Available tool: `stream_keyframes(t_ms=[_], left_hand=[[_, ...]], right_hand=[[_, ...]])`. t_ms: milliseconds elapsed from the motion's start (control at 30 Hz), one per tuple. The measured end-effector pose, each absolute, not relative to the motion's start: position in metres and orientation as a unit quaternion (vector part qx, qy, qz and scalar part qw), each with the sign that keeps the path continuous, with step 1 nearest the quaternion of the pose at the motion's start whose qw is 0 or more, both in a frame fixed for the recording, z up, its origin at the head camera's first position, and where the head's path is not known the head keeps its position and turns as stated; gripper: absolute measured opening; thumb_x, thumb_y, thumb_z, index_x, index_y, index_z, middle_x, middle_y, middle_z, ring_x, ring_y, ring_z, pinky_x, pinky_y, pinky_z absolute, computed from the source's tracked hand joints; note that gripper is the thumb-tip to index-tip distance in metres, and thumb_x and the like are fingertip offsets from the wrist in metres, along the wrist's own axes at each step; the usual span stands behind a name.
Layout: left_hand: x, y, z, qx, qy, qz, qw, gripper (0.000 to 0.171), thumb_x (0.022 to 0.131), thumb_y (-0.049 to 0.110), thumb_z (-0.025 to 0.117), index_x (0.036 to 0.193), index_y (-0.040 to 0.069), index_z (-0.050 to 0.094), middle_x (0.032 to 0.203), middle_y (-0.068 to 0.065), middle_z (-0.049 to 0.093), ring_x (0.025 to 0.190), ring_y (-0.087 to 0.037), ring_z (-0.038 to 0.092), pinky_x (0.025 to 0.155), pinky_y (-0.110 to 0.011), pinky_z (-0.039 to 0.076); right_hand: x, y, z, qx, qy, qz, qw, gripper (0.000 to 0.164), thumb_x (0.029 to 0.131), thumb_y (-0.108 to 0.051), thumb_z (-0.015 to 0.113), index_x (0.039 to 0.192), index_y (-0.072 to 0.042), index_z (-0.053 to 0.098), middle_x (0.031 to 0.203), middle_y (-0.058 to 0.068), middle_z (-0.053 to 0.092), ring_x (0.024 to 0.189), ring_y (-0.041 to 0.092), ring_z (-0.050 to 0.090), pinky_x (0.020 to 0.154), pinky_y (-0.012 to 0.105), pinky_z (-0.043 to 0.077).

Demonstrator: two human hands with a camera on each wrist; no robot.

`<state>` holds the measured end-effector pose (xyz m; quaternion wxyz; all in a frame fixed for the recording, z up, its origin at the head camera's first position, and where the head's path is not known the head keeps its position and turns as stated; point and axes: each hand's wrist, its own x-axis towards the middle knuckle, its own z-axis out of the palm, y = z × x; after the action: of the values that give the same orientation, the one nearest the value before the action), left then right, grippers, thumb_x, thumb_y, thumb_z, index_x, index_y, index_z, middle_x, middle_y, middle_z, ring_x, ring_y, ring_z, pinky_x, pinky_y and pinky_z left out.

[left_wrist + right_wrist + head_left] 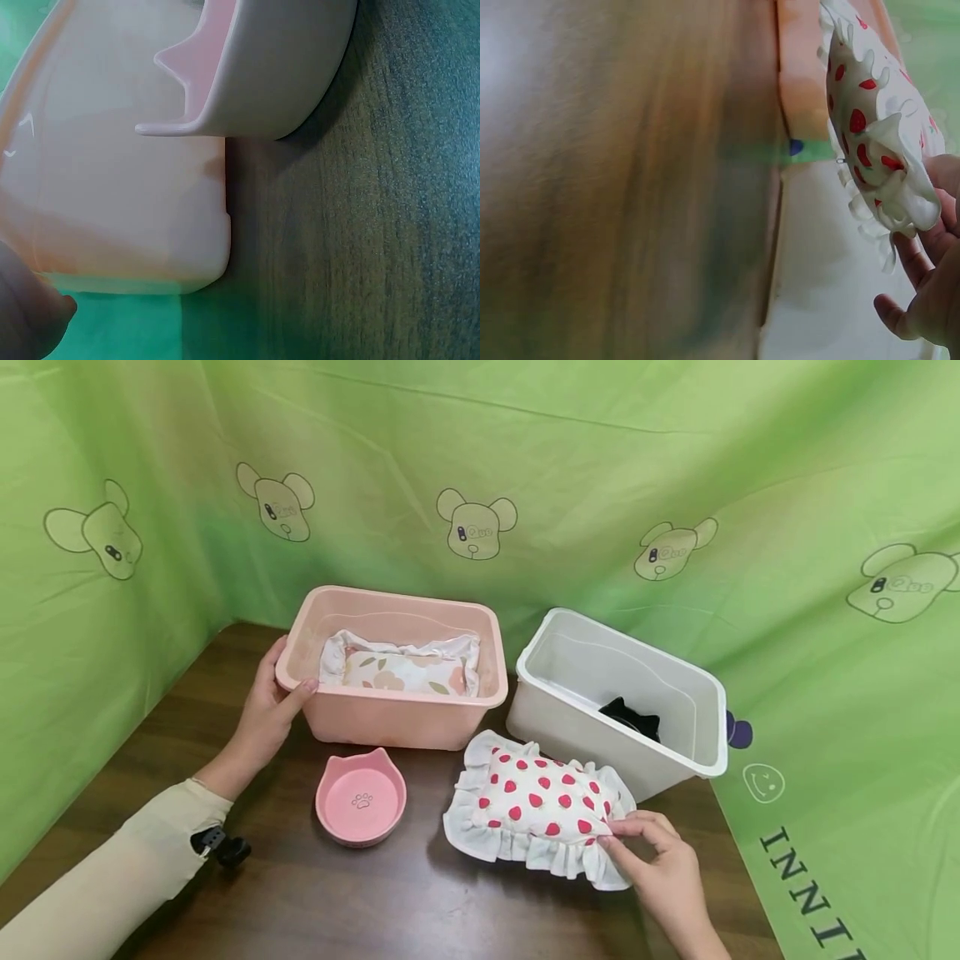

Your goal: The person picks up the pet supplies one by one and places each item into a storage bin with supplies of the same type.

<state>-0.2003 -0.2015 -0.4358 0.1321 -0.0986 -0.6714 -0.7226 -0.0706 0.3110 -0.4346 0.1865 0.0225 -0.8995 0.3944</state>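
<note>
My left hand grips the left front corner of a pink plastic bin, thumb over the rim. Inside that bin lies a small floral pillow with a white ruffled edge. With thumb and fingers, my right hand pinches the right end of a ruffled strawberry-print pillow. In the right wrist view the strawberry pillow hangs tilted above the tabletop. A pink cat-eared bowl with a paw print stands in front of the pink bin, close to my left forearm.
To the right stands a white bin, turned at an angle, with a black cat-eared bowl inside. Everything is on a dark wooden table. A green curtain with bear drawings encloses the back and sides.
</note>
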Motion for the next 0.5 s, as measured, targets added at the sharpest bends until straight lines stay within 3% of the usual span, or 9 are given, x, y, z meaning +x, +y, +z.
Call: stream_keyframes(t_ms=[500], left_hand=[[-0.201, -0.202, -0.436, -0.101, -0.671, -0.720, 0.142, 0.075, 0.102, 0.001, 0.056, 0.163, 0.004, 0.012, 0.166, -0.023, 0.019, 0.149, -0.042, 0.025, 0.111, -0.014, 0.038]], right_hand=[[-0.067, 0.307, -0.395, 0.042, -0.876, 0.444, 0.184, 0.020, 0.076, 0.008, 0.085, 0.090, -0.004, 0.078, 0.097, -0.005, 0.068, 0.104, 0.003, 0.058, 0.092, 0.009, 0.044]])
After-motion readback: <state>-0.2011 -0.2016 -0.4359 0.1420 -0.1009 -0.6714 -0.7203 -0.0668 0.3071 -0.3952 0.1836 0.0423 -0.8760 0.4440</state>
